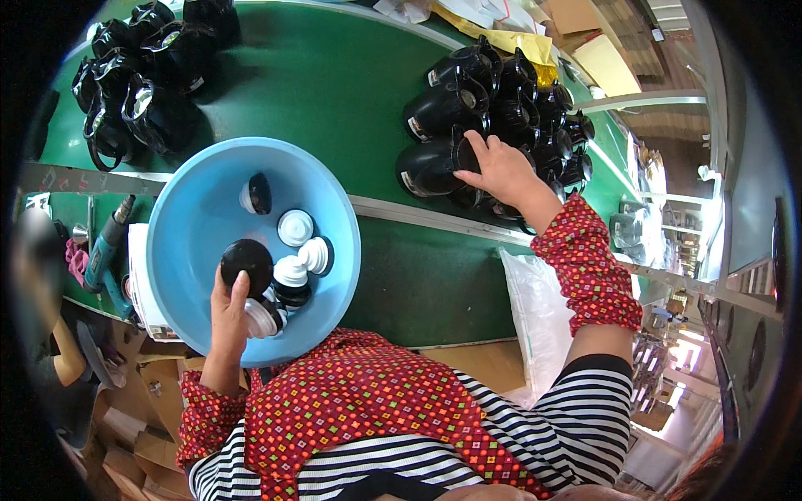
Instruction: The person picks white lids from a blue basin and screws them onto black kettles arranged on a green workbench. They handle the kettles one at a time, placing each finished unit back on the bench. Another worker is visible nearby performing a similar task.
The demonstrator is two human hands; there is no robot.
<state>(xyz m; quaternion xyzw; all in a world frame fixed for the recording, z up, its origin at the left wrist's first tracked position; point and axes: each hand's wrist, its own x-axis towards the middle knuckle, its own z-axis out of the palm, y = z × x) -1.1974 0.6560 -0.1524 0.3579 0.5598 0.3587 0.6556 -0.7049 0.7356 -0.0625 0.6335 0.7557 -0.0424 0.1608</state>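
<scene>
My left hand [227, 313] is over a light blue basin [341, 192], its fingers closed around a round black lid [248, 265]. Below and beside that lid lie several more lids with white ribbed undersides, one of them a white-sided lid [296, 227]. To the right, my right hand [505, 171] reaches across the table to a black jug [428, 167] lying on its side. Thumb and forefinger are at the jug's mouth end, gripping it there; the other fingers are partly hidden. Several similar black jugs [447, 111] lie packed around it.
A second group of black jugs [163, 117] stands at the far left of the green table [309, 83]. Left of the basin lies a teal power tool [104, 250], near another person's arm [68, 351]. Clear plastic sheeting [535, 309] hangs at the near right edge.
</scene>
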